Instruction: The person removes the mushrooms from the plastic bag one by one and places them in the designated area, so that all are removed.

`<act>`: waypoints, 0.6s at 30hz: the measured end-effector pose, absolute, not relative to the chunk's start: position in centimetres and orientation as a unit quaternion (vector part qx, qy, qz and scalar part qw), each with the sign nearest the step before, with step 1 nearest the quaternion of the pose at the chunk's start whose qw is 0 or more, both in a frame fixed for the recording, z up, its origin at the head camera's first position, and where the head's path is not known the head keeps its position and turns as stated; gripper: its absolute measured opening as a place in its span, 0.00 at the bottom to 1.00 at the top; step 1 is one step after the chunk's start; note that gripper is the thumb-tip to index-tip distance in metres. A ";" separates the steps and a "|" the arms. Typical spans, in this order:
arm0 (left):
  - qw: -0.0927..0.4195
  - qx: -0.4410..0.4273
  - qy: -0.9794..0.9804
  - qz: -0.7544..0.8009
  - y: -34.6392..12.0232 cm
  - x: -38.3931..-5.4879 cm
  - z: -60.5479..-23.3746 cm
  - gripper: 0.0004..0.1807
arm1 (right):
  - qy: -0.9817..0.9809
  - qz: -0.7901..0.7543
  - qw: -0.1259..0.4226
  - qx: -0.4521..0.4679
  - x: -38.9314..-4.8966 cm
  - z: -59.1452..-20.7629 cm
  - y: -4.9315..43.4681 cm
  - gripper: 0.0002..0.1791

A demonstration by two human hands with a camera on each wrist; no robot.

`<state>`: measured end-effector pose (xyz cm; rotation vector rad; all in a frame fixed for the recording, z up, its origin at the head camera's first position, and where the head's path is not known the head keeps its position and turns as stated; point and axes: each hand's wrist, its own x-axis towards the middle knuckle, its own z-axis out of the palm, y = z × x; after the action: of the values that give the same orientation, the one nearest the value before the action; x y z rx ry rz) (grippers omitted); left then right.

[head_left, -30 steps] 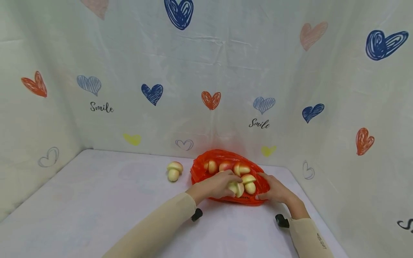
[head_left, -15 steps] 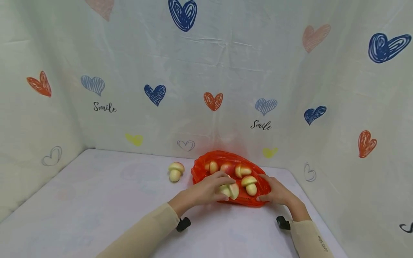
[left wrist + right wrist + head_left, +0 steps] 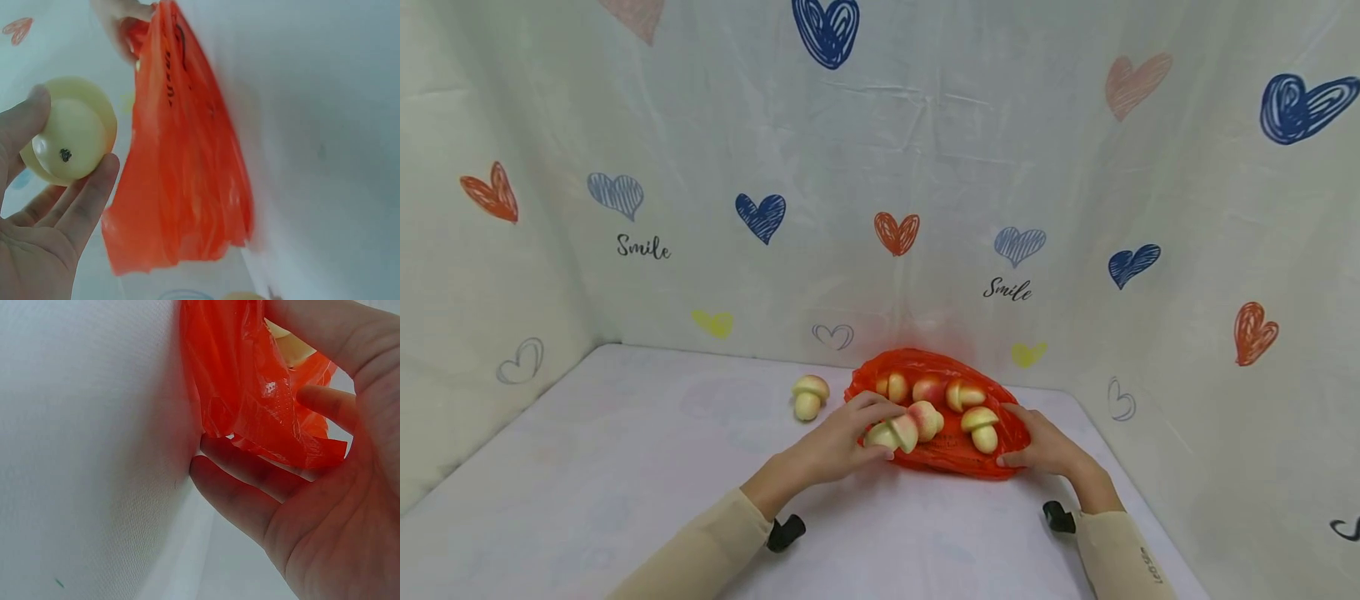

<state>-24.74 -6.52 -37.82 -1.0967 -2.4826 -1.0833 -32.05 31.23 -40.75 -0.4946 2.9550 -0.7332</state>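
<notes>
My left hand holds a toy mushroom with a pale stem and pinkish cap, over the left front of a red plastic bag. In the left wrist view, the thumb and fingers clasp this mushroom, its stem end with a dark spot facing the camera. My right hand grips the bag's right edge; in the right wrist view the red film lies between thumb and fingers. Inside the open bag are several similar mushrooms, including one at the right and one near the held mushroom.
Another mushroom stands on the white table, left of the bag. Behind rises a pale curtain printed with hearts. Black pieces sit at both wrists.
My left hand has drawn the mushroom leftward across the bag, uncovering another mushroom behind it. My right hand has stayed at the bag's right edge.
</notes>
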 end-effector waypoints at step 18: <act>0.132 -0.318 -0.835 -0.430 -11.7 -25.3 -38.0 0.30 | 0.961 -0.232 0.038 -0.148 -31.9 -40.5 31.0 0.54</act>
<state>-25.32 -11.66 -37.97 -0.9235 -2.4231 -1.2479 -31.89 30.97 -40.52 -0.4526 2.9475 -0.7108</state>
